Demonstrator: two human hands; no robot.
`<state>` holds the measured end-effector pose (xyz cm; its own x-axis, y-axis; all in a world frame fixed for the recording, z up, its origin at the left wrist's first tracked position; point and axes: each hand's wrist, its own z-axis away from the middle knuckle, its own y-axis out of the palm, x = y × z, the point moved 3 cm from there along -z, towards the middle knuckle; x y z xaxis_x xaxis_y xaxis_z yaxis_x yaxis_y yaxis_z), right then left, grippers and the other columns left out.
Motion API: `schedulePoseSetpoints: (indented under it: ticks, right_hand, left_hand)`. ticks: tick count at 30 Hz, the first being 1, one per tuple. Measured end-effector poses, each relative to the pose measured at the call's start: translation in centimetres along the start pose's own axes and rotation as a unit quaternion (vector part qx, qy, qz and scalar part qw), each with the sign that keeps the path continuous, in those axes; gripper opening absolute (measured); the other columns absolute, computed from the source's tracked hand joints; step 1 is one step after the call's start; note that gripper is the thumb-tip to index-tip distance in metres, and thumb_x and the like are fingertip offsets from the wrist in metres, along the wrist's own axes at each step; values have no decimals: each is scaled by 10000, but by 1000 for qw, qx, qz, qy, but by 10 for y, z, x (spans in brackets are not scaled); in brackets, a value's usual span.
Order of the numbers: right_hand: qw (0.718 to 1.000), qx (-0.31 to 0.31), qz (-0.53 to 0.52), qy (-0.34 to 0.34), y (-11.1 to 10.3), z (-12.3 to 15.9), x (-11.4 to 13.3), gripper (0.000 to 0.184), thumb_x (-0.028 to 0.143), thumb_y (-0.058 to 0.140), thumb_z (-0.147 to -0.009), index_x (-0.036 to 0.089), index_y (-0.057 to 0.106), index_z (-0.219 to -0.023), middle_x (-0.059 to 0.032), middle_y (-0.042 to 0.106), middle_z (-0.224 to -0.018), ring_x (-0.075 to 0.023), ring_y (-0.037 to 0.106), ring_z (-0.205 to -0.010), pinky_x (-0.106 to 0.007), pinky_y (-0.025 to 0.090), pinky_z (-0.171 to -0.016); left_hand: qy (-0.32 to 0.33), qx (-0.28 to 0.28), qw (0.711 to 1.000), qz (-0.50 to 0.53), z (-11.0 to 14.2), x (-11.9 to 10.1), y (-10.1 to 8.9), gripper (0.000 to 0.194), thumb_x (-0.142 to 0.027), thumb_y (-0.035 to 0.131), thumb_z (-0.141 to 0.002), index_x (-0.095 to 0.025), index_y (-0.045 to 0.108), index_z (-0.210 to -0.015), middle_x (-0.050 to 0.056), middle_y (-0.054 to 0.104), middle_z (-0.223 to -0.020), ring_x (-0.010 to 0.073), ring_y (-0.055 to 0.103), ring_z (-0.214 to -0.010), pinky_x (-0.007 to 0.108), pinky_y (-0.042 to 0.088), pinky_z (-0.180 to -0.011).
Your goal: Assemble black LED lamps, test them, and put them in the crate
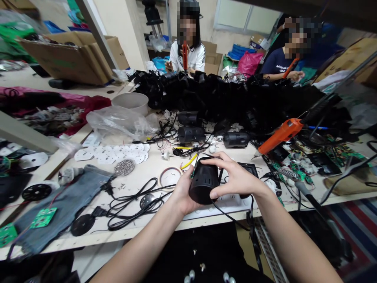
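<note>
Both my hands are around a black cylindrical plastic housing (205, 181) with slots in its side, held just above the near edge of the workbench. My left hand (183, 192) supports it from the left and below. My right hand (237, 176) grips it from the right, with fingers on its top and thumb low on its side. A black cable (226, 214) runs from under the housing to the right. Left of my hands lie a roll of tape (170, 177), a coiled power cord (129, 204) and a black disc (147, 200).
An orange electric screwdriver (279, 135) hangs at the right, above green circuit boards (306, 173). Similar black housings (191, 134) stand behind my hands. White perforated plates (112, 152), a pile of screws (124, 167) and a blue cloth (73, 204) lie left. Two people (203, 57) sit opposite.
</note>
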<state>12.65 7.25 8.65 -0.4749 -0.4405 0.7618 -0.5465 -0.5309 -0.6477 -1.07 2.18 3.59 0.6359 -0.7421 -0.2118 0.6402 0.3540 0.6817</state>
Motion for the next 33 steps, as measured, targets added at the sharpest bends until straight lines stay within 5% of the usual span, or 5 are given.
schedulePoseSetpoints:
  ticks: [14,33]
  right_hand:
    - [999,-36,3,30,-8,1,-1,766,362,878,-561,318,575,-1263,-37,454,-1214,-246,467,-1204,-419,353,-1086]
    - [999,-5,-38,38,-11,2,-14,780,426,874,-568,317,577,-1281,-42,441,-1139,-269,473,-1157,-480,358,-1076]
  left_hand:
    - [10,8,1000,-29,-9,-7,9,525,-575,331,-910,-136,613,-853,101,657,-707,242,610,-571,390,510,-562]
    - [-4,14,999,-29,-9,-7,16,583,-627,304,-895,-136,617,-879,100,667,-713,230,634,-559,382,537,-541]
